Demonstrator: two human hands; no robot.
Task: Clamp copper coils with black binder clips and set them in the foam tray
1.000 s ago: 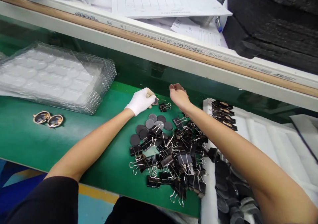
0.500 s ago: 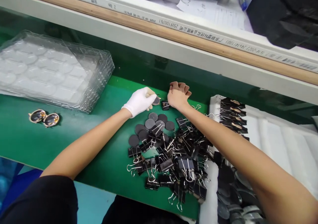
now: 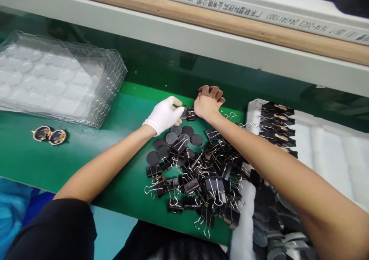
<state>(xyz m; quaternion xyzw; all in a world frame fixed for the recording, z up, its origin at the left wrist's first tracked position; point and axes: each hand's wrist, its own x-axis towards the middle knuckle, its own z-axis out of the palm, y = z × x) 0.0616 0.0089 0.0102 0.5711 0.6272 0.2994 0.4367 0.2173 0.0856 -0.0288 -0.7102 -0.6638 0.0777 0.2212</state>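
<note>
My left hand [image 3: 164,116], in a white glove, pinches a dark round disc [image 3: 183,114] at its fingertips. Against the disc's right side sits a black binder clip [image 3: 191,115], gripped by my bare right hand [image 3: 206,104]. Its thumb side is hidden behind the back of the hand, while the other fingers curl loosely upward. Just below both hands lie several loose dark discs [image 3: 171,138] on the green table [image 3: 121,152]. A heap of black binder clips [image 3: 190,185] with silver wire handles spreads beneath my right forearm.
Stacked clear plastic trays [image 3: 54,81] stand at the left. In front of them lies a pair of round sunglasses [image 3: 49,135]. On the right, a white foam box [image 3: 243,217] holds dark discs, with a row of clipped pieces [image 3: 278,125] on its far part. A ledge [image 3: 144,29] runs along the back.
The binder clip in my right hand and the disc in my left have come together; a gap showed between them before. The camera view has shifted slightly.
</note>
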